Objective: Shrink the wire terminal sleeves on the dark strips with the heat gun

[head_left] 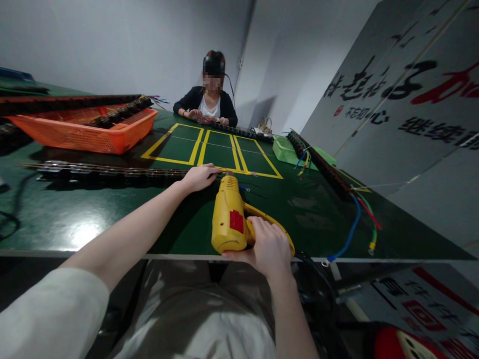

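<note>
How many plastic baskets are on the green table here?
2: an orange perforated plastic basket toward the left of the green table, and a light-green plastic basket toward the right, partly hidden by a long dark strip. Others could be hidden.

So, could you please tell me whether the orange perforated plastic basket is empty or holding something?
The orange perforated plastic basket is not empty: a dark segmented strip slants inside it, one end sticking out.

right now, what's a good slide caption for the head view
Right hand holding a yellow heat gun, its nozzle near the left hand at a dark strip's end.
</note>
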`<action>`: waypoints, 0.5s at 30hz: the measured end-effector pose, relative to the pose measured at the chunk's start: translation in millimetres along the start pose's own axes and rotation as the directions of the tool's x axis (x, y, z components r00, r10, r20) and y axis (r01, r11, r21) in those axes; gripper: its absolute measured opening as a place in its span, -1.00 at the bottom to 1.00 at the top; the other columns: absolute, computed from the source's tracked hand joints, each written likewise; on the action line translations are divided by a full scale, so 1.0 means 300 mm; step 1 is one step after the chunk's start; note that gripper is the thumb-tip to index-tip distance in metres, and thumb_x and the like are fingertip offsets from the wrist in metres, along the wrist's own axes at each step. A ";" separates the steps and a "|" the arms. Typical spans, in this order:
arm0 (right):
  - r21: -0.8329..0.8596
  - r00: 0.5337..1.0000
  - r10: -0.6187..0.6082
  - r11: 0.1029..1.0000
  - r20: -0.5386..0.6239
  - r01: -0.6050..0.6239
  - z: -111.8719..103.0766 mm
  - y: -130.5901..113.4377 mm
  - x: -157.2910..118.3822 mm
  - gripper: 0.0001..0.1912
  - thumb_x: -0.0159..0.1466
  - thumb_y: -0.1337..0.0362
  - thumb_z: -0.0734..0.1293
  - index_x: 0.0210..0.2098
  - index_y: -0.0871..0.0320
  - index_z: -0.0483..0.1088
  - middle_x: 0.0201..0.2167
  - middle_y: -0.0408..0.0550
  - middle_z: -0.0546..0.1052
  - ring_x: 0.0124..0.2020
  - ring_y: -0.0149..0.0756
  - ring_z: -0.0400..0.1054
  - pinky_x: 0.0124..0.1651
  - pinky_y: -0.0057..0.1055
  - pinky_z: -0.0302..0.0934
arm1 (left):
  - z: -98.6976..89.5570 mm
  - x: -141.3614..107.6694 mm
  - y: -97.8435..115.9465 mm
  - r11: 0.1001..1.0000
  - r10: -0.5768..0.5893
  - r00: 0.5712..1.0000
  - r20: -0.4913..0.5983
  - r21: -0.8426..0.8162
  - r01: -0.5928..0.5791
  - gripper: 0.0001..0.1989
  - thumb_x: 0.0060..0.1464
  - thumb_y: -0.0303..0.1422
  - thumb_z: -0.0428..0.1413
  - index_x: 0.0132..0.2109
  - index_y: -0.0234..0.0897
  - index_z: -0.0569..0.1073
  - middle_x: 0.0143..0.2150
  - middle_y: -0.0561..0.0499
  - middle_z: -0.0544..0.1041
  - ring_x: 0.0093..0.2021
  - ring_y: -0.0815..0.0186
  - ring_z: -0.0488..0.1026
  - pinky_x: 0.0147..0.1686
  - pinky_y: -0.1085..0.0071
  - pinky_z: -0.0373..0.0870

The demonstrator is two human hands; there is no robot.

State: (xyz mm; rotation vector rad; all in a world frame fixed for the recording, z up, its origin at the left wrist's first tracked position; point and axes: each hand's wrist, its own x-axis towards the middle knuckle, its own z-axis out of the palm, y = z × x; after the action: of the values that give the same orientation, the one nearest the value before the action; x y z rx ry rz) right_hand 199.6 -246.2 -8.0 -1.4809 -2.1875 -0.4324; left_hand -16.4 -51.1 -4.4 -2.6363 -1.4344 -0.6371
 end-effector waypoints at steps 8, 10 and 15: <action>-0.053 0.998 0.052 0.997 -0.029 -0.054 0.002 0.079 -0.031 -0.13 -0.08 -0.46 0.19 -0.17 0.20 0.34 -0.29 0.01 0.51 -0.28 -0.16 0.39 -0.22 -0.30 0.10 | -0.012 -0.011 0.022 1.000 0.030 0.999 0.029 0.007 -0.030 -0.56 0.23 -0.28 -0.19 0.22 -0.01 0.22 0.12 0.00 0.34 -0.03 0.24 0.41 -0.17 0.40 0.37; -0.060 0.997 0.063 0.996 -0.044 -0.066 0.000 0.088 -0.038 -0.11 -0.08 -0.48 0.16 -0.17 0.21 0.34 -0.29 0.02 0.51 -0.29 -0.15 0.39 -0.22 -0.30 0.10 | -0.012 -0.008 0.021 1.000 0.029 0.999 0.032 0.006 -0.029 -0.58 0.23 -0.28 -0.19 0.21 -0.02 0.24 0.11 0.00 0.34 -0.02 0.24 0.41 -0.17 0.40 0.37; -0.063 0.996 0.067 0.995 -0.059 -0.071 -0.004 0.092 -0.045 -0.11 -0.07 -0.47 0.15 -0.18 0.22 0.34 -0.29 0.02 0.51 -0.30 -0.14 0.40 -0.22 -0.31 0.10 | -0.007 -0.002 0.017 0.999 0.054 0.998 0.022 0.004 -0.054 -0.59 0.23 -0.28 -0.20 0.18 -0.03 0.28 0.08 0.00 0.36 -0.05 0.25 0.43 -0.18 0.41 0.37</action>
State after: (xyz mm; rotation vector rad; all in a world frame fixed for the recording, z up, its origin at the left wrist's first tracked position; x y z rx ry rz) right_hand 229.8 -247.1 -14.2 -1.5546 -2.0900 -0.5199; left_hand -13.3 -54.8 -1.9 -2.6760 -1.3631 -0.6008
